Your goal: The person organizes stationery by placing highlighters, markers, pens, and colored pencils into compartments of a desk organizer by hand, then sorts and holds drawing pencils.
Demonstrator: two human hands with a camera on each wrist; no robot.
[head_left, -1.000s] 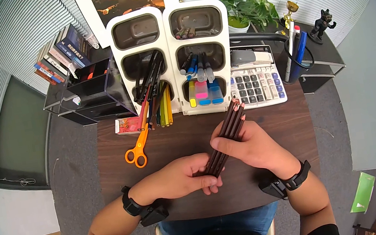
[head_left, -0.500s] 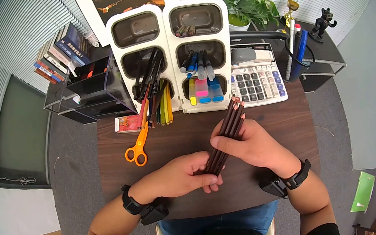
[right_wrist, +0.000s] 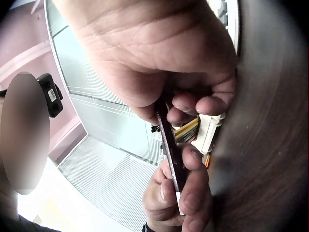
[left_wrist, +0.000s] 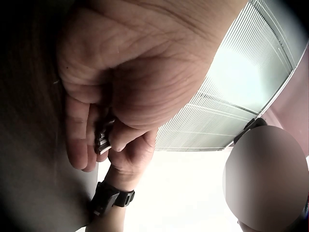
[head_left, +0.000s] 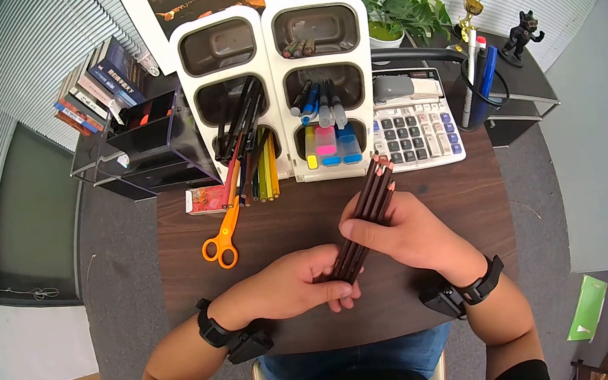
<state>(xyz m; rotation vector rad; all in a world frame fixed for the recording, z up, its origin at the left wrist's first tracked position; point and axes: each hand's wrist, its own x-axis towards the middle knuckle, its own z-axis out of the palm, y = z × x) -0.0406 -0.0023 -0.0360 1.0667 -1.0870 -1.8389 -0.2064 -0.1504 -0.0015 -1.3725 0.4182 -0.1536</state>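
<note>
A bundle of dark brown pencils slants over the front of the desk in the head view, tips up and to the right. Around its lower end curl the fingers and thumb of the left hand. The right hand grips the bundle higher up, its thumb lying across the pencils. In the left wrist view the pencil ends show between the left hand's thumb and fingers. The right wrist view shows the pencils running from the right hand down to the left hand.
Behind the hands stands a white organizer with pens, highlighters and colored pencils. Orange scissors and a small red box lie at left. A calculator, a pen cup and a plant are at right.
The pencil tips have shifted very slightly to the left. Both hands keep their hold on the bundle and have hardly moved.
</note>
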